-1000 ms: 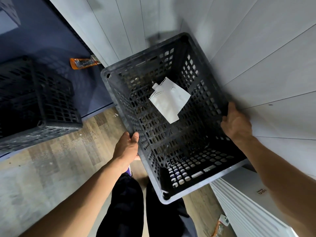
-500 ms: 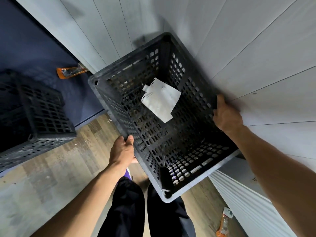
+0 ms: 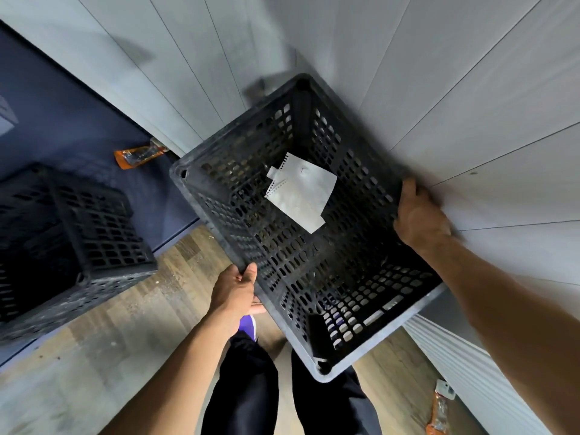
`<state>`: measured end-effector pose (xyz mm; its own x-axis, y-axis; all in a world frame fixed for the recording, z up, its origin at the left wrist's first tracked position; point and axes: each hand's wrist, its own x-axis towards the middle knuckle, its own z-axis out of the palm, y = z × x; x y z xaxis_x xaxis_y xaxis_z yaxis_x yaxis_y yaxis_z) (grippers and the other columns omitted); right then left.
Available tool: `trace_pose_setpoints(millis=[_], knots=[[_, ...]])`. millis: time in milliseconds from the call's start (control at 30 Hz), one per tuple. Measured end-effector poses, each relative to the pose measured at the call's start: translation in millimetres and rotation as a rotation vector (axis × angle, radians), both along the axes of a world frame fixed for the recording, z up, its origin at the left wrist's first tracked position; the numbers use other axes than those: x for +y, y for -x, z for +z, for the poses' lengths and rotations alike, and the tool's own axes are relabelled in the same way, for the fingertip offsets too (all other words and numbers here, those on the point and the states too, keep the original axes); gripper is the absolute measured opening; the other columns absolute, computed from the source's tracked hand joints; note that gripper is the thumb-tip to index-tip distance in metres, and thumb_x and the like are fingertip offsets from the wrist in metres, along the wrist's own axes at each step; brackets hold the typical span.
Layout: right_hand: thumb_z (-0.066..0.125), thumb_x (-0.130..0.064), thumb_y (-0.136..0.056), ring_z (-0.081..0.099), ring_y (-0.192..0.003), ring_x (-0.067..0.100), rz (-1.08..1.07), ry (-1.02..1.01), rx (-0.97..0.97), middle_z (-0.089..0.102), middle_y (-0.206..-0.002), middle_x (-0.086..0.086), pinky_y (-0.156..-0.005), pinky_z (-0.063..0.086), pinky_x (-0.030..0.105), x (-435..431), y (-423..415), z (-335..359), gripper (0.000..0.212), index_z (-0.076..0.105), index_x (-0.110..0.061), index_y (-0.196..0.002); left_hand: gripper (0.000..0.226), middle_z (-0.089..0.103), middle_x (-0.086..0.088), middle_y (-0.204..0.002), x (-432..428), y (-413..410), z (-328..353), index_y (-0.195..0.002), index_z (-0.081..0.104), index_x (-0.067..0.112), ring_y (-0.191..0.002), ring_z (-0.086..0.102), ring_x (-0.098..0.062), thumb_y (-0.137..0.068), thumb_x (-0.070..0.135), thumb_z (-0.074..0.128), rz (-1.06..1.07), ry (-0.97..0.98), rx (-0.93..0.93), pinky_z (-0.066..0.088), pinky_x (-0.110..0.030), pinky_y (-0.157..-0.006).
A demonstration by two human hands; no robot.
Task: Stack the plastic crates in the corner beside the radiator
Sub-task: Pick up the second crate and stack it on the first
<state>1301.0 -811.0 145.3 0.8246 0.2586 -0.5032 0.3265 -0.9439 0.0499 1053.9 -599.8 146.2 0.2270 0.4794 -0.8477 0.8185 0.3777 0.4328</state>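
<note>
You had one view only, the wide-angle head cam, so nothing overlapped with a second view. It looked steeply down from your head past your own legs (image 3: 244, 387) to the wood floor (image 3: 103, 340). It sat close: the black crate (image 3: 314, 262) filled the frame centre, with both forearms running in from the bottom edge. It faced into the panelled wall corner (image 3: 292, 42). The radiator (image 3: 470, 372) sat at lower right and a second crate (image 3: 78, 246) at the left edge. Edges bowed from lens distortion.

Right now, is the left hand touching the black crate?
Touching. The head view shows the left hand gripping the rim of the black crate, thumb over the edge.
</note>
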Motion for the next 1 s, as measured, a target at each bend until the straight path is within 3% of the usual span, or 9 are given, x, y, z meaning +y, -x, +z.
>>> trace_pose_setpoints(millis=[100, 167, 267, 467, 567, 667, 800, 867, 1000], knots=[[0.064, -0.021, -0.089, 0.054, -0.116, 0.042, -0.024, 0.053, -0.003, 0.043, -0.133, 0.026, -0.068, 0.046, 0.046, 4.6, 4.5, 3.0, 0.074, 0.015, -0.004, -0.142, 0.023, 0.060, -0.007, -0.084, 6.2, 0.2, 7.2, -0.088, 0.056, 0.014, -0.069, 0.065, -0.024, -0.098, 0.035, 0.054, -0.004, 0.078, -0.012, 0.062, -0.037, -0.057], [0.068, -0.020, -0.084, 0.048, -0.119, 0.045, -0.065, 0.041, -0.033, 0.040, -0.133, 0.028, -0.084, 0.050, 0.050, 9.0, 8.7, 1.8, 0.075, 0.019, -0.002, -0.138, 0.028, 0.060, -0.011, -0.075, 8.6, 0.5, 8.8, -0.085, 0.054, 0.011, -0.067, 0.067, -0.026, -0.097, 0.037, 0.055, -0.051, 0.066, 0.009, 0.062, -0.039, -0.058], [0.065, -0.019, -0.079, 0.039, -0.125, 0.046, -0.153, -0.011, -0.093, 0.035, -0.138, 0.027, -0.104, 0.039, 0.055, 14.0, 23.8, 0.8, 0.081, 0.019, -0.001, -0.143, 0.037, 0.067, -0.015, -0.070, 15.7, 3.7, 7.1, -0.088, 0.054, 0.007, -0.064, 0.070, -0.029, -0.093, 0.044, 0.058, -0.146, 0.048, 0.061, 0.061, -0.039, -0.057], [0.053, -0.019, -0.086, 0.010, -0.147, 0.039, -0.268, -0.037, -0.135, 0.006, -0.161, 0.021, -0.120, 0.017, 0.048, 36.3, 72.6, 12.2, 0.086, 0.002, -0.005, -0.154, 0.045, 0.067, -0.008, -0.067, 34.5, 6.7, -0.8, -0.080, 0.053, 0.010, -0.049, 0.058, -0.021, -0.089, 0.055, 0.059, -0.426, 0.024, 0.043, 0.058, -0.036, -0.054], [0.055, -0.016, -0.085, 0.023, -0.141, 0.038, -0.283, -0.114, -0.100, 0.016, -0.158, 0.019, -0.114, 0.030, 0.044, 57.9, 103.7, 20.3, 0.078, 0.017, -0.007, -0.153, 0.067, 0.073, -0.010, -0.073, 48.3, 10.6, -17.7, -0.078, 0.058, 0.013, -0.068, 0.071, -0.032, -0.072, 0.080, 0.050, -0.612, -0.010, 0.061, 0.061, -0.049, -0.071], [0.058, -0.018, -0.086, 0.036, -0.130, 0.036, -0.317, -0.193, -0.054, 0.032, -0.149, 0.016, -0.106, 0.041, 0.043, 80.3, 141.2, 20.5, 0.072, 0.026, -0.008, -0.150, 0.078, 0.074, -0.013, -0.076, 64.7, 13.8, -53.1, -0.079, 0.060, 0.013, -0.079, 0.073, -0.038, -0.060, 0.086, 0.040, -0.815, -0.041, 0.100, 0.060, -0.054, -0.074], [0.051, -0.026, -0.094, 0.041, -0.125, 0.033, -0.385, -0.255, 0.035, 0.041, -0.143, 0.013, -0.101, 0.043, 0.043, 104.0, 182.7, 17.1, 0.060, 0.030, -0.012, -0.149, 0.051, 0.073, -0.007, -0.083, 75.9, -9.8, 6.6, -0.073, 0.054, 0.017, -0.080, 0.067, -0.028, -0.084, 0.066, 0.045, -1.126, -0.384, 0.048, 0.052, -0.032, -0.075], [0.048, -0.033, -0.097, 0.045, -0.121, 0.034, -0.407, -0.298, 0.059, 0.048, -0.136, 0.013, -0.098, 0.043, 0.044, 110.0, 202.3, 14.3, 0.051, 0.038, -0.013, -0.143, 0.035, 0.068, -0.005, -0.092, 79.7, -19.0, 21.9, -0.078, 0.053, 0.021, -0.091, 0.061, -0.027, -0.092, 0.052, 0.050, -1.271, -0.574, -0.085, 0.045, -0.032, -0.080], [0.039, -0.047, -0.100, 0.048, -0.120, 0.035, -0.480, -0.342, 0.133, 0.055, -0.127, 0.013, -0.098, 0.041, 0.042, 112.1, 243.1, 7.3, 0.047, 0.048, -0.016, -0.135, 0.026, 0.058, 0.000, -0.106, 81.6, -22.5, 16.0, -0.097, 0.060, 0.026, -0.113, 0.047, -0.023, -0.089, 0.051, 0.059, -1.614, -0.597, -0.363, 0.032, -0.034, -0.103]])
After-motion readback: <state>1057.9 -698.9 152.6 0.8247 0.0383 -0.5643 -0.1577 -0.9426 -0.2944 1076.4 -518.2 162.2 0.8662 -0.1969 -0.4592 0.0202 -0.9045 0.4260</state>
